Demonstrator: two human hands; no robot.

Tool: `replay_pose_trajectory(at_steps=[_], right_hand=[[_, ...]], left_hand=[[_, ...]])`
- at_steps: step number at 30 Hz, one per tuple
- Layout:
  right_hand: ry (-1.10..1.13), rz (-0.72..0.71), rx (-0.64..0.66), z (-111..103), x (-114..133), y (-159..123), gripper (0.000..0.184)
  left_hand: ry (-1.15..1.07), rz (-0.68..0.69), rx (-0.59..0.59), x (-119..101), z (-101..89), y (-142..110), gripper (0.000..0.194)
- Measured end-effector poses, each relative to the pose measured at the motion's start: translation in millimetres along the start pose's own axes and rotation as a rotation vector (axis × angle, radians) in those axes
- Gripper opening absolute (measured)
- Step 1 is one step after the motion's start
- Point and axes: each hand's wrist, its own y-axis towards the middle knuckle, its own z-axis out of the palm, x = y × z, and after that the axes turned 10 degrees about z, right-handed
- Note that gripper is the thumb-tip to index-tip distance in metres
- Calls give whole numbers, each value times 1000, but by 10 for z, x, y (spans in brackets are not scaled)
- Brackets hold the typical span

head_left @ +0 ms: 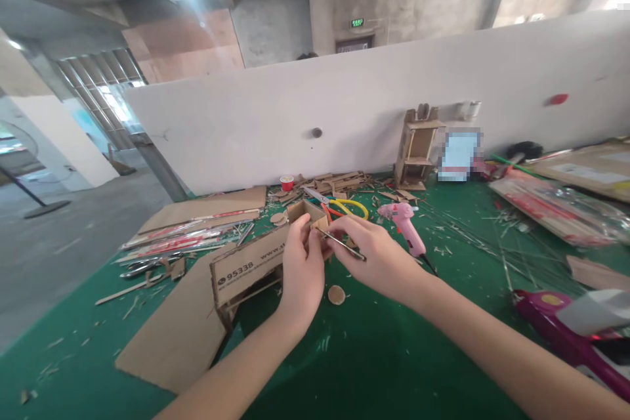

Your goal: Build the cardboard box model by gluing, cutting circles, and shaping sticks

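I see a red cup (287, 185) at the back of the green surface (374, 354), with something pale inside that I can't make out. Clear plastic packets (182, 236) with red-and-white parts lie on the left, and a larger plastic package (561, 207) lies on the right. Against the white partition (246, 125), a tall cardboard stand (403, 151) has open compartments, with small dark objects at its top.

The cardboard structure (256, 259) I am working on is brown, with black print reading "95338" and part of a web address; its near side is open underneath, with a thin strip running along it. It sits left of centre, partly over a flat cardboard sheet (172, 328). Its long axis slants from the near left to the far right, where a box-shaped opening shows its inner walls just behind my left hand (302, 269).

My left fingers are closed on the cardboard at that far end. My right hand (369, 246) grips a slim dark tool (352, 251), its tip pointing up and left to my left thumb. A cardboard disc (336, 295) lies just below.
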Motion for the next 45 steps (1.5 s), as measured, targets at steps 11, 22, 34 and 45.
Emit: replay_pose_trajectory(at_steps=[11,22,34,45], right_hand=[[-723,-186,-296,70,-137,-150,18],[-496,155,-4,202,15,-75,16],[289,680,130,135,134,41,31],[-591,61,102,85,98,-35,16]], left_hand=[[19,-15,138,81,40,-38,34],[265,96,157,147,21,-124,50],[260,87,152,164,38,-185,51],[269,99,167,126,35,-181,53]])
